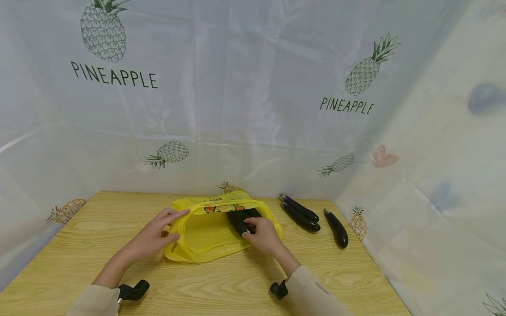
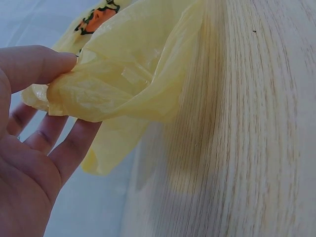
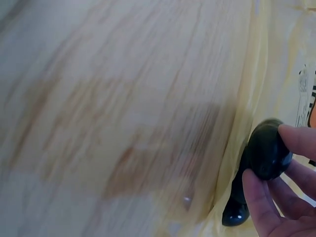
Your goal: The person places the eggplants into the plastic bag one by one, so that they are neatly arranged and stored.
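Observation:
A yellow plastic bag (image 1: 205, 232) lies on its side with its mouth spread toward me. My left hand (image 1: 152, 235) pinches the left edge of its mouth; in the left wrist view the thumb is on one face of the film (image 2: 113, 94) and the fingers are behind it. Reaching into the right side of the mouth, my right hand (image 1: 264, 237) grips the rounded end of a dark eggplant (image 3: 266, 150). A second eggplant (image 3: 236, 210) lies against it inside the bag. The bag's upper edge hides their far ends.
Right of the bag, two eggplants (image 1: 299, 216) lie side by side, and a single eggplant (image 1: 337, 228) lies farther right near the edge of the wooden table (image 1: 205, 289). A pineapple-printed sheet (image 1: 245, 109) hangs behind and along the sides.

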Tool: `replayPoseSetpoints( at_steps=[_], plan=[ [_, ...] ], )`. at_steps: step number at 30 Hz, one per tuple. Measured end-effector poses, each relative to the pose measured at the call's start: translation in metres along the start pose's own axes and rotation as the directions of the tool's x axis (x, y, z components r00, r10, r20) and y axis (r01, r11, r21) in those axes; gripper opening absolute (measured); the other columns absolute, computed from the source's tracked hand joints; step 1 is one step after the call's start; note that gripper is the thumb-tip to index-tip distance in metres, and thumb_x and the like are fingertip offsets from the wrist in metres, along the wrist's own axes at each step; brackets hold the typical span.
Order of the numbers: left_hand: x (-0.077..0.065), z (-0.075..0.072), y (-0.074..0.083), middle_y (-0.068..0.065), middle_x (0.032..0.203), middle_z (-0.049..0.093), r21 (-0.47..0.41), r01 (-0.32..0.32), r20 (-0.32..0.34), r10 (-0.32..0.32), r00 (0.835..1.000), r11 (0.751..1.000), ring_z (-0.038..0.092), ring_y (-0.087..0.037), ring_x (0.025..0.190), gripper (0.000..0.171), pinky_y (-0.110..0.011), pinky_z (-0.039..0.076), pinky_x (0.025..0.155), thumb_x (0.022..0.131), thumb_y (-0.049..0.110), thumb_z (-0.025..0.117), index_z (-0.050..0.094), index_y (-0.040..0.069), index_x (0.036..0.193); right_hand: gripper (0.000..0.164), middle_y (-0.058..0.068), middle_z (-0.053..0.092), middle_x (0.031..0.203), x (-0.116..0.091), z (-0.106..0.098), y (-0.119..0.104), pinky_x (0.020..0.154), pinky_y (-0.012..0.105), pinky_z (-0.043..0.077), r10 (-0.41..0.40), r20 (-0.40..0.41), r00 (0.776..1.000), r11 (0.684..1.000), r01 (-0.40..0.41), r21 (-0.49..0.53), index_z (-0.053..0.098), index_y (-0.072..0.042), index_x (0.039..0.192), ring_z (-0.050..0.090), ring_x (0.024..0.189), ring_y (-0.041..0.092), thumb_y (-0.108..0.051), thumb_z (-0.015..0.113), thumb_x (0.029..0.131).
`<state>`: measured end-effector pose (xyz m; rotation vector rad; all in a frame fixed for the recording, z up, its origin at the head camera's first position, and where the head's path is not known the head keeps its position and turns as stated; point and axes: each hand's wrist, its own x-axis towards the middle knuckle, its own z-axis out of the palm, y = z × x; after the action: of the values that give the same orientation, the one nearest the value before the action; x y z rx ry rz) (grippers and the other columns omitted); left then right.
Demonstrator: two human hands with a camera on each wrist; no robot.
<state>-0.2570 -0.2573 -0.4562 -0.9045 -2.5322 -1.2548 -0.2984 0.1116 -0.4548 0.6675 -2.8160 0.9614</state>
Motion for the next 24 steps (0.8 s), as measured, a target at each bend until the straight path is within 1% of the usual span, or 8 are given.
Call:
replayPoseSetpoints(
  at_steps=[2, 10, 15, 16, 18, 20, 22, 24],
  plan=[
    [0.0, 0.0, 0.0, -0.007, 0.131, 0.05, -0.002, 0.0, 0.001, 0.0, 1.0, 1.0, 0.047, -0.014, 0.105, 0.069, -0.029, 0.049, 0.071, 0.1, 0.002, 0.072, 0.045, 0.014, 0.163, 0.04, 0.012, 0.076, 0.115, 0.001, 0.002, 0.0, 0.068, 0.03, 0.052, -0.001, -0.006, 1.0, 1.0, 0.001, -0.009, 0.073, -0.003, 0.133, 0.059, 0.073, 0.008, -0.014, 0.08, 0.095],
    [0.0, 0.0, -0.001, -0.007, 0.131, 0.051, -0.012, -0.001, -0.002, 0.001, 1.0, 1.0, 0.046, -0.014, 0.103, 0.069, -0.029, 0.048, 0.068, 0.101, 0.004, 0.072, 0.045, 0.016, 0.163, 0.04, 0.013, 0.077, 0.114, 0.003, 0.009, -0.003, 0.059, 0.027, 0.045, 0.015, -0.009, 1.0, 1.0, -0.015, -0.021, 0.073, -0.003, 0.134, 0.047, 0.054, 0.008, -0.015, 0.079, 0.096],
    [-0.001, 0.0, -0.001, -0.007, 0.132, 0.051, -0.01, -0.009, -0.005, 0.009, 1.0, 1.0, 0.046, -0.014, 0.102, 0.069, -0.029, 0.048, 0.067, 0.1, 0.003, 0.072, 0.045, 0.015, 0.163, 0.041, 0.012, 0.078, 0.1, 0.004, 0.012, -0.005, 0.052, 0.026, 0.037, 0.022, -0.011, 1.0, 1.0, -0.022, -0.008, 0.073, -0.001, 0.133, 0.034, 0.045, 0.009, -0.014, 0.079, 0.095],
    [-0.001, 0.0, -0.001, -0.007, 0.131, 0.051, -0.009, -0.011, -0.005, 0.011, 1.0, 1.0, 0.047, -0.014, 0.102, 0.069, -0.029, 0.048, 0.067, 0.1, 0.002, 0.072, 0.046, 0.015, 0.163, 0.041, 0.011, 0.078, 0.097, 0.004, 0.012, -0.005, 0.053, 0.027, 0.039, 0.024, -0.012, 1.0, 1.0, -0.024, -0.008, 0.073, -0.002, 0.133, 0.034, 0.045, 0.009, -0.014, 0.079, 0.095],
    [-0.001, 0.0, -0.001, -0.007, 0.131, 0.051, -0.007, -0.014, -0.003, 0.014, 1.0, 1.0, 0.048, -0.013, 0.103, 0.069, -0.028, 0.049, 0.068, 0.1, 0.002, 0.072, 0.046, 0.015, 0.163, 0.04, 0.009, 0.079, 0.096, 0.004, 0.013, -0.005, 0.059, 0.031, 0.047, 0.02, -0.023, 1.0, 1.0, -0.02, -0.018, 0.074, -0.002, 0.132, 0.043, 0.049, 0.01, -0.015, 0.08, 0.094],
    [0.0, 0.0, -0.001, -0.006, 0.13, 0.051, -0.005, -0.016, -0.002, 0.016, 1.0, 1.0, 0.049, -0.013, 0.105, 0.069, -0.028, 0.049, 0.069, 0.1, 0.001, 0.072, 0.045, 0.015, 0.163, 0.04, 0.01, 0.079, 0.099, 0.004, 0.014, -0.005, 0.071, 0.041, 0.055, 0.016, -0.033, 0.999, 1.0, -0.017, -0.024, 0.074, -0.003, 0.131, 0.052, 0.054, 0.013, -0.016, 0.082, 0.094],
    [0.0, 0.0, -0.001, -0.006, 0.13, 0.051, -0.004, -0.023, -0.002, 0.023, 1.0, 1.0, 0.049, -0.013, 0.106, 0.07, -0.028, 0.049, 0.07, 0.1, 0.001, 0.072, 0.045, 0.014, 0.163, 0.04, 0.01, 0.078, 0.107, 0.004, 0.015, -0.005, 0.083, 0.049, 0.057, 0.017, -0.042, 0.999, 0.999, -0.018, -0.031, 0.075, -0.004, 0.129, 0.058, 0.061, 0.014, -0.017, 0.083, 0.093],
    [0.0, 0.0, 0.0, -0.007, 0.13, 0.051, -0.007, -0.032, -0.006, 0.032, 0.999, 0.999, 0.049, -0.012, 0.105, 0.069, -0.028, 0.049, 0.069, 0.1, 0.0, 0.072, 0.046, 0.013, 0.163, 0.04, 0.009, 0.078, 0.104, 0.005, 0.017, -0.005, 0.082, 0.05, 0.057, 0.023, -0.043, 0.999, 0.999, -0.024, -0.028, 0.075, -0.004, 0.129, 0.056, 0.059, 0.013, -0.017, 0.084, 0.092]
  ],
)
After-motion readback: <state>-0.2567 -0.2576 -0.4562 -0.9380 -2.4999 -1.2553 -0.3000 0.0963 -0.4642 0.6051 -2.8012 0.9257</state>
